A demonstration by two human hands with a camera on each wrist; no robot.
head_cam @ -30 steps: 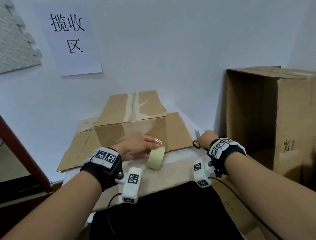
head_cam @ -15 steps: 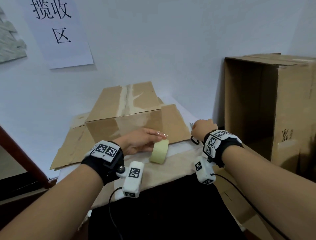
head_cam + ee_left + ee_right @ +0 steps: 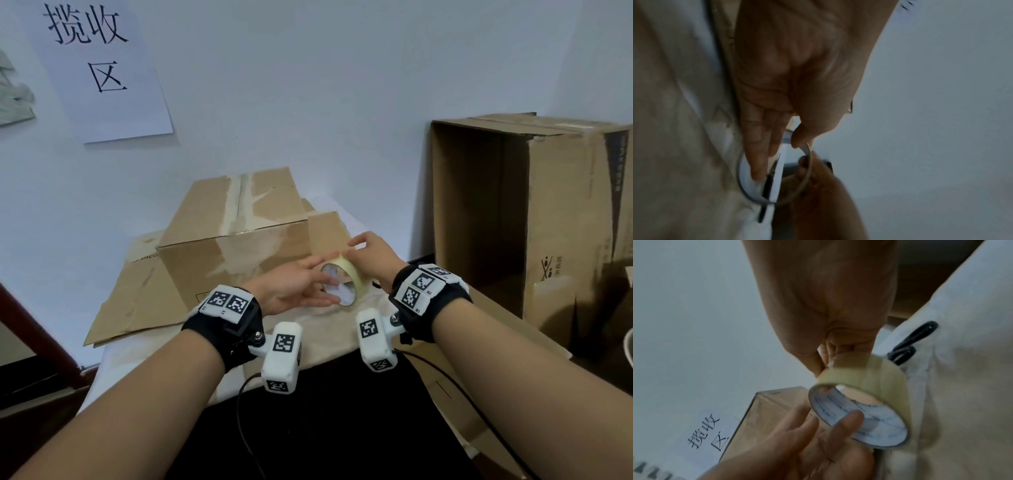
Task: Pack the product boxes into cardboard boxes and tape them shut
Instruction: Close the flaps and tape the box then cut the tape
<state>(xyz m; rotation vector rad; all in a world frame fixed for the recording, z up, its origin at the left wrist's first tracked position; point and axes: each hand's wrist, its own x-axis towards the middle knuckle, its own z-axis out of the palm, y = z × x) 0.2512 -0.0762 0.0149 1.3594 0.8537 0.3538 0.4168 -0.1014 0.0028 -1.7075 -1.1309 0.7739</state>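
Observation:
A roll of yellowish tape (image 3: 357,281) is held just above the cloth-covered table, in front of a closed cardboard box (image 3: 236,246) with old tape marks on its top. My left hand (image 3: 327,279) holds the roll with fingers through its white core and the thumb on top. My right hand (image 3: 352,250) pinches the outer layer at the top of the roll. In the right wrist view the tape roll (image 3: 869,378) shows its printed core, with the pinching fingertips (image 3: 828,360) at its upper edge.
Flattened cardboard (image 3: 137,301) lies under and left of the closed box. A tall cardboard box (image 3: 561,212) with its left side open stands to the right. Black-handled scissors (image 3: 910,340) lie on the cloth right of the roll. A paper sign (image 3: 99,68) hangs on the wall.
My right hand has come left from the scissors and now pinches the top of the roll. My left hand has turned the roll so its core faces me.

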